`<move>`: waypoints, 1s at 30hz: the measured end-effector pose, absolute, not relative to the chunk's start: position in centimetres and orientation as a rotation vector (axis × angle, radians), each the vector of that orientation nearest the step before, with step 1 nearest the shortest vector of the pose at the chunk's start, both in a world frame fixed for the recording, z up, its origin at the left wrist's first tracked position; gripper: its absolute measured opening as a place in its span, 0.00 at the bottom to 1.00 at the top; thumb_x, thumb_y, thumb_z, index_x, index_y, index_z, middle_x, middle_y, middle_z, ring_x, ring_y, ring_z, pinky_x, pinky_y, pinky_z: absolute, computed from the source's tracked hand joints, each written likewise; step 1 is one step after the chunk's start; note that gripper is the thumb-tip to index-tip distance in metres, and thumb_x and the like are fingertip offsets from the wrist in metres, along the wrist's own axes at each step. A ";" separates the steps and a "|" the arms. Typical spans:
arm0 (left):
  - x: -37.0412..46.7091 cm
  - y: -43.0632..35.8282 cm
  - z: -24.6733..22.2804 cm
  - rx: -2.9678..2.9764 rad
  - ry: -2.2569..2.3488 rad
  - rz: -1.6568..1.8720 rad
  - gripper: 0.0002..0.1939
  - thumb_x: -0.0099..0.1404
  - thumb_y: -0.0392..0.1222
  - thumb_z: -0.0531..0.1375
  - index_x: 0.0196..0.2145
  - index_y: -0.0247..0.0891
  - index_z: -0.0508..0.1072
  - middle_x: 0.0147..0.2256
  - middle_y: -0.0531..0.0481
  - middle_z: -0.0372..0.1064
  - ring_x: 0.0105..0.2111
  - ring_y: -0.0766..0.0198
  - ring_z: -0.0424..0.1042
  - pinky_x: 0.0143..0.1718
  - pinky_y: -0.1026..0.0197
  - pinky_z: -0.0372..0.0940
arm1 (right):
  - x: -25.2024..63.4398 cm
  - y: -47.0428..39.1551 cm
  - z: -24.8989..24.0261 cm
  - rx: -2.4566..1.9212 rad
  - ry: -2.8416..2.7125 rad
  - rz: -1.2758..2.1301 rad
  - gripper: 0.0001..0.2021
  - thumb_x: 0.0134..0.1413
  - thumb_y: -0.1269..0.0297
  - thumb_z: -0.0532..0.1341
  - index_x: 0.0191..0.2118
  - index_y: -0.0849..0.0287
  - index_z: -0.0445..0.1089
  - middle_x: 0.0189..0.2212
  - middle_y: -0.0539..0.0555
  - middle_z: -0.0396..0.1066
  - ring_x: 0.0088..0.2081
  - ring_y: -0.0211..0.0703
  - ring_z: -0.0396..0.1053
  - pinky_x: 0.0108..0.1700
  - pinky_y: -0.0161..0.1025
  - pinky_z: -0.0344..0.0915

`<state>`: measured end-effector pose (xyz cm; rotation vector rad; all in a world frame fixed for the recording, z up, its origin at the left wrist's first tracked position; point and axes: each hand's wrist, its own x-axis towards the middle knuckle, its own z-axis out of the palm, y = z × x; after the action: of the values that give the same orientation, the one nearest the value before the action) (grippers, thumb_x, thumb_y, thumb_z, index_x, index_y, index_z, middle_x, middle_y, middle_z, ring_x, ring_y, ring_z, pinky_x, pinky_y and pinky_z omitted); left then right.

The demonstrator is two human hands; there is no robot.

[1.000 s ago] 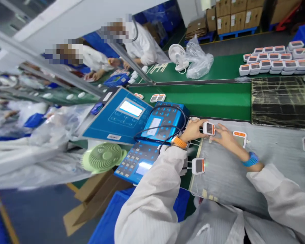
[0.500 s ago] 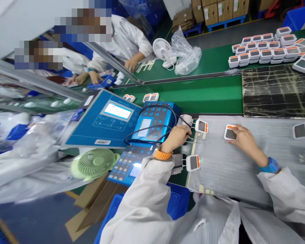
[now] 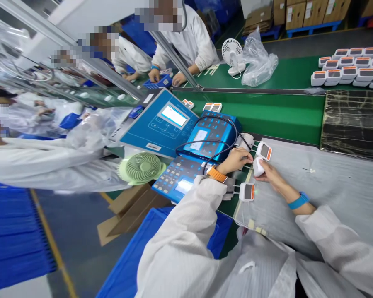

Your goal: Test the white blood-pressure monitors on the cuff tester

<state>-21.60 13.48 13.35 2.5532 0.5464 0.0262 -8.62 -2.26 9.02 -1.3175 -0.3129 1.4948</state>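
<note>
My right hand (image 3: 271,176) grips a small white device (image 3: 258,167), tilted so that its plain white side shows. Close against the device's left side is my left hand (image 3: 238,160), thumb and fingers pinched together. What they pinch, if anything, is too small to make out; a white cable (image 3: 246,167) shows just below them. Just behind my hands, a white device with a screen and orange buttons (image 3: 264,151) is joined to white cables. Another such device (image 3: 247,192) sits nearer me, also with cables at its left side and a green glow at its right edge.
Blue instrument boxes (image 3: 207,138) with black cables stand to the left, beside a green fan (image 3: 142,167). A black taped panel (image 3: 354,124) lies at the right. Beyond the green belt are stacked devices (image 3: 348,73), a white fan (image 3: 232,54) and co-workers in white. Grey sheeting (image 3: 301,194) covers my bench.
My right hand has carried a device leftward from the grey sheet to my left hand and tipped it over. The whole view has swung left.
</note>
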 end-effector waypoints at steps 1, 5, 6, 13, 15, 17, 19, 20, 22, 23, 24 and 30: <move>-21.6 13.4 13.3 2.547 0.555 0.048 0.03 0.67 0.39 0.64 0.35 0.40 0.78 0.36 0.51 0.78 0.43 0.58 0.72 0.51 0.54 0.57 | -8.6 -2.2 9.0 -1.295 -0.308 1.485 0.16 0.68 0.52 0.57 0.51 0.56 0.72 0.43 0.55 0.77 0.39 0.43 0.76 0.41 0.40 0.77; -21.4 12.9 13.3 2.555 0.601 0.067 0.02 0.66 0.39 0.65 0.35 0.41 0.78 0.36 0.51 0.78 0.44 0.56 0.72 0.51 0.52 0.56 | -8.6 -2.3 9.0 -1.273 -0.245 1.504 0.18 0.68 0.52 0.56 0.54 0.58 0.71 0.44 0.57 0.77 0.38 0.44 0.77 0.44 0.42 0.77; -21.4 12.8 13.3 2.556 0.604 0.069 0.01 0.66 0.39 0.65 0.36 0.41 0.78 0.36 0.51 0.78 0.45 0.56 0.72 0.51 0.52 0.56 | -8.6 -2.3 9.0 -1.279 -0.242 1.508 0.19 0.68 0.51 0.55 0.54 0.58 0.71 0.44 0.57 0.78 0.38 0.45 0.77 0.44 0.43 0.77; -21.1 12.4 13.5 2.521 0.619 0.077 0.02 0.66 0.38 0.64 0.34 0.40 0.78 0.37 0.50 0.78 0.44 0.57 0.72 0.52 0.52 0.57 | -8.9 -2.0 9.1 -1.367 -0.341 1.449 0.19 0.67 0.50 0.56 0.55 0.56 0.70 0.41 0.54 0.77 0.36 0.44 0.77 0.41 0.42 0.77; -21.0 12.0 13.5 2.532 0.656 0.090 0.02 0.66 0.37 0.65 0.34 0.40 0.78 0.36 0.50 0.77 0.44 0.56 0.72 0.52 0.52 0.57 | -9.0 -1.8 9.1 -1.379 -0.352 1.435 0.19 0.67 0.50 0.56 0.55 0.56 0.69 0.41 0.54 0.76 0.35 0.44 0.77 0.40 0.42 0.77; -21.0 11.4 13.4 2.542 0.721 0.126 0.02 0.65 0.36 0.65 0.34 0.40 0.78 0.36 0.50 0.78 0.45 0.56 0.72 0.52 0.51 0.58 | -9.1 -1.7 9.1 -1.387 -0.341 1.425 0.19 0.66 0.51 0.56 0.56 0.56 0.67 0.41 0.54 0.76 0.34 0.44 0.76 0.38 0.42 0.77; -21.1 10.9 13.4 2.542 0.796 0.171 0.02 0.66 0.36 0.65 0.34 0.40 0.78 0.36 0.50 0.78 0.45 0.55 0.72 0.51 0.51 0.58 | -9.1 -1.6 9.1 -1.392 -0.334 1.422 0.20 0.65 0.51 0.58 0.56 0.56 0.66 0.40 0.54 0.75 0.34 0.44 0.76 0.38 0.42 0.77; -21.1 10.7 13.4 2.540 0.825 0.187 0.03 0.66 0.36 0.64 0.34 0.40 0.78 0.37 0.50 0.78 0.46 0.55 0.72 0.50 0.51 0.58 | -9.1 -1.6 9.1 -1.391 -0.337 1.423 0.20 0.65 0.51 0.58 0.56 0.56 0.66 0.40 0.54 0.75 0.34 0.44 0.76 0.38 0.42 0.77; -21.2 10.4 13.5 2.536 0.851 0.197 0.03 0.67 0.36 0.64 0.35 0.40 0.78 0.37 0.49 0.77 0.46 0.54 0.71 0.50 0.51 0.58 | -9.2 -1.5 9.1 -1.386 -0.348 1.428 0.20 0.65 0.51 0.58 0.56 0.56 0.66 0.39 0.53 0.75 0.34 0.44 0.76 0.38 0.42 0.77; -21.2 10.3 13.5 2.534 0.853 0.195 0.03 0.67 0.36 0.64 0.35 0.40 0.78 0.37 0.49 0.77 0.47 0.54 0.71 0.50 0.51 0.59 | -9.2 -1.5 9.1 -1.384 -0.349 1.429 0.19 0.65 0.51 0.58 0.55 0.56 0.66 0.39 0.53 0.75 0.34 0.44 0.76 0.38 0.42 0.77; -21.2 10.3 13.5 2.533 0.851 0.189 0.03 0.67 0.36 0.64 0.35 0.41 0.78 0.37 0.49 0.77 0.46 0.54 0.71 0.50 0.51 0.59 | -9.2 -1.5 9.1 -1.382 -0.348 1.430 0.19 0.65 0.51 0.58 0.55 0.56 0.66 0.39 0.53 0.75 0.34 0.44 0.76 0.38 0.42 0.77; -20.6 10.4 13.5 2.569 0.853 0.150 0.05 0.67 0.36 0.64 0.34 0.41 0.80 0.37 0.49 0.78 0.46 0.54 0.72 0.51 0.49 0.59 | -9.0 -1.7 9.4 -1.378 -0.328 1.451 0.16 0.66 0.51 0.57 0.50 0.56 0.67 0.38 0.54 0.76 0.34 0.46 0.77 0.38 0.42 0.77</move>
<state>-20.63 10.40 13.48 2.5693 0.8527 0.1499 -8.98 -1.66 9.41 -1.3783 -0.3283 1.4506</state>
